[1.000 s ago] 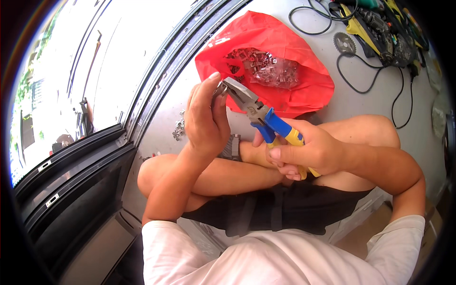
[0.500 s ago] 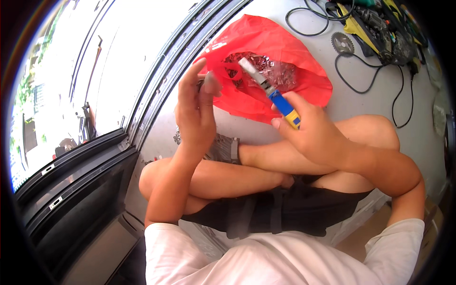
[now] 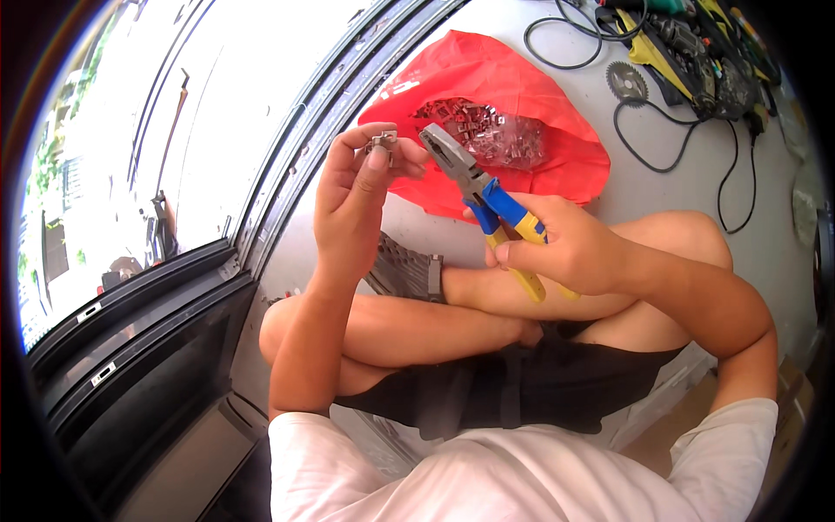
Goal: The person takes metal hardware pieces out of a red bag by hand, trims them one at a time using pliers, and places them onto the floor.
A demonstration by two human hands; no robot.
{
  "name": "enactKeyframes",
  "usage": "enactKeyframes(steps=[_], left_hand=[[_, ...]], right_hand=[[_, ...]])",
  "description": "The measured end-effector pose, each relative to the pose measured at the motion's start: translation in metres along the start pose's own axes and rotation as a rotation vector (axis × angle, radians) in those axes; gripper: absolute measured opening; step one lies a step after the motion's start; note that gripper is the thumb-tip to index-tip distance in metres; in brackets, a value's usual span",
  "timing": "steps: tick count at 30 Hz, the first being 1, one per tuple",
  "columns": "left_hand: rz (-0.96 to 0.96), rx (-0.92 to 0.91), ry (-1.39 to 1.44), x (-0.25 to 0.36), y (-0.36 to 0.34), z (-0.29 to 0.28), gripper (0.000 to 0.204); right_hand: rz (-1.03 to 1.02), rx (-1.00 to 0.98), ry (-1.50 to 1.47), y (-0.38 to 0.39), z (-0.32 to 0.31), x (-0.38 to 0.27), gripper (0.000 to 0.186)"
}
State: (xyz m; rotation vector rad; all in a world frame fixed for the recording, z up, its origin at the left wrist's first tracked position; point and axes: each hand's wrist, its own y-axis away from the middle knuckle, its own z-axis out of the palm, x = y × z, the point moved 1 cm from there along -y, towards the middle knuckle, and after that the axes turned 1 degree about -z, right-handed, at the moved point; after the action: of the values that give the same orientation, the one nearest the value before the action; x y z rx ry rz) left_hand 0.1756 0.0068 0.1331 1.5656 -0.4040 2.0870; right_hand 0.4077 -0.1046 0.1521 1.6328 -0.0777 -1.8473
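Note:
Between the thumb and fingers of my left hand (image 3: 352, 196) is a small metal bracket (image 3: 383, 142), held up in front of the red bag. My right hand (image 3: 570, 244) grips a pair of combination pliers (image 3: 477, 184) by its blue and yellow handles. The grey jaws point up and left, a short way from the bracket and apart from it. Behind both hands lies an open red plastic bag (image 3: 531, 83). Inside it are many small metal pieces (image 3: 465, 122), partly in clear plastic (image 3: 519, 143).
Dark metal window rails (image 3: 287, 143) run along my left. At the upper right lie a circular saw blade (image 3: 626, 80), a black cable (image 3: 619, 130) and a heap of tools (image 3: 696, 52). My crossed legs (image 3: 417, 331) and a grey shoe (image 3: 409, 270) are below my hands.
My right hand has turned the pliers, so both handles and the flat of the jaws now show. My left hand has turned and the bracket shows clearly in its fingers.

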Motion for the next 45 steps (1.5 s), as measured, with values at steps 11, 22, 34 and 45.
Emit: enactKeyframes(steps=[11,22,34,45], left_hand=[[0.086,-0.002,-0.459,0.004,0.006,0.008,0.024],[0.060,-0.026,-0.354,0.000,0.006,0.007,0.026],[0.150,-0.010,-0.668,0.001,0.009,0.008,0.022],[0.308,0.047,-0.724,-0.005,0.011,0.015,0.022]], right_hand=[[-0.022,-0.100,0.034,0.004,-0.003,-0.005,0.044],[0.060,-0.204,-0.156,0.008,-0.004,-0.008,0.048],[0.054,-0.265,-0.366,0.010,-0.001,-0.011,0.050],[0.139,-0.242,-0.516,0.016,0.014,-0.006,0.033]])
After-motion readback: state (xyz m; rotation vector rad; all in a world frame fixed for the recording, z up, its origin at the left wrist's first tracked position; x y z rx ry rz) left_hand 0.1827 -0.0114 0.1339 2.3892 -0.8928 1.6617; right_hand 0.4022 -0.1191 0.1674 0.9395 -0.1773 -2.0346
